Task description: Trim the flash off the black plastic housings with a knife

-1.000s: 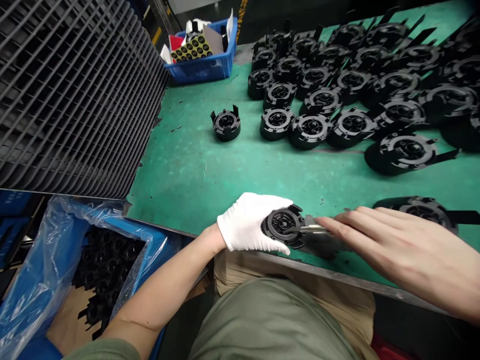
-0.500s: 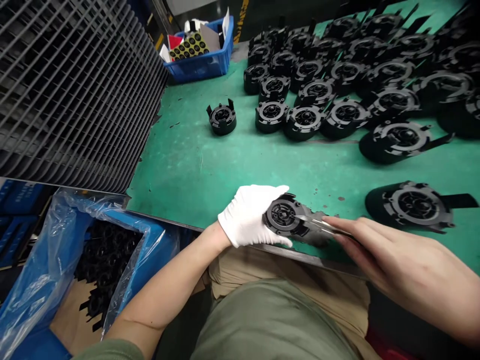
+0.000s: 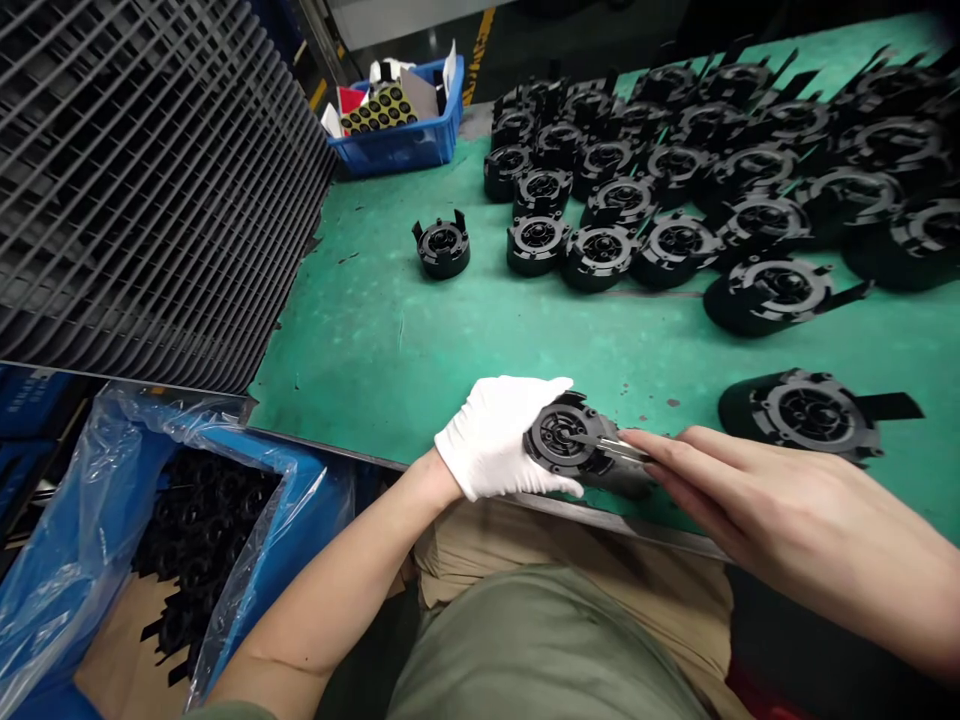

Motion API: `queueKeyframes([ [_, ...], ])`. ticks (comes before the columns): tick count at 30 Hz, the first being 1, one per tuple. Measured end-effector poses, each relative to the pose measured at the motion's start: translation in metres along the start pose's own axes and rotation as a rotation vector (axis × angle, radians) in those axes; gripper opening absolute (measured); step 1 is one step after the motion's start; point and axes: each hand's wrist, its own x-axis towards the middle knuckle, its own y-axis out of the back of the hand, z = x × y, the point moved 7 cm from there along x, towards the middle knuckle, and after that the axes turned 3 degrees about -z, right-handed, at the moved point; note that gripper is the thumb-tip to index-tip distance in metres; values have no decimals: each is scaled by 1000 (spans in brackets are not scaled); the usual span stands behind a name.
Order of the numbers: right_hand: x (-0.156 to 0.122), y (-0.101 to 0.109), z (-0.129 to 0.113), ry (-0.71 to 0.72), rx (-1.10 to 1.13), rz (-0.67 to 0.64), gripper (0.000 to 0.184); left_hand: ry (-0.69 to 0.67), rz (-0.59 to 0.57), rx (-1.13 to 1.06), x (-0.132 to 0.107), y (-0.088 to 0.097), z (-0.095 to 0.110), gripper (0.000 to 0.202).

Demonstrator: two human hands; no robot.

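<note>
Black part (image 3: 553, 440), one, clamped in left hand (image 3: 495, 437); tweezers (image 3: 619, 449), one pair, pinched in right hand (image 3: 780, 495)

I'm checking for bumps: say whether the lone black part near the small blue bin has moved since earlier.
No: against the small blue bin, the lone black part shows no clear shift.

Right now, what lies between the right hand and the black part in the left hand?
In the head view: metal tweezers, held by the right hand, their tips over the black part.
</note>
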Motion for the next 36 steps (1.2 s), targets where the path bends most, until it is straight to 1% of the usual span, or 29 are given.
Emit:
queueKeyframes([
  [2, 5, 6, -7, 95, -2, 2, 43, 15, -22, -3, 1, -1, 0, 121],
  [3, 7, 8, -8, 113, -3, 1, 43, 35, -41, -4, 2, -1, 0, 120],
  [6, 12, 10, -5, 97, 13, -20, 42, 81, -79, -10, 2, -3, -2, 116],
  [12, 15, 13, -3, 123, 26, -13, 40, 80, -77, -11, 4, -1, 0, 118],
  [14, 16, 10, -2, 92, 61, -32, 40, 86, -85, -9, 5, 0, 1, 115],
  [16, 18, 10, 2, 28, 161, -31, 38, 95, -95, -13, 6, 0, 2, 110],
  [20, 25, 17, 16, -174, 399, 23, 35, 98, -97, -29, 7, -3, 0, 108],
  [23, 24, 17, 24, -298, 454, 25, 38, 97, -96, -44, 4, -5, -2, 113],
  [25, 20, 12, 22, -313, 461, -1, 36, 127, -76, -22, 2, -7, -5, 124],
  [27, 15, 5, 14, -296, 464, 0, 34, 186, -43, 16, 0, -9, -5, 139],
  [29, 10, -4, 3, -270, 464, 38, 38, 259, -14, 56, 0, -12, -2, 146],
  [30, 10, -7, -2, -249, 459, 70, 39, 295, -1, 76, 1, -14, 2, 146],
  [32, 13, -15, -8, -206, 436, 134, 31, 373, 18, 108, 5, -18, 11, 136],
  [34, 19, -21, -6, -192, 407, 190, 22, 435, 14, 94, 8, -22, 21, 113],
  [36, 25, -23, 2, -210, 385, 220, 20, 476, 3, 44, 8, -25, 27, 91],
])
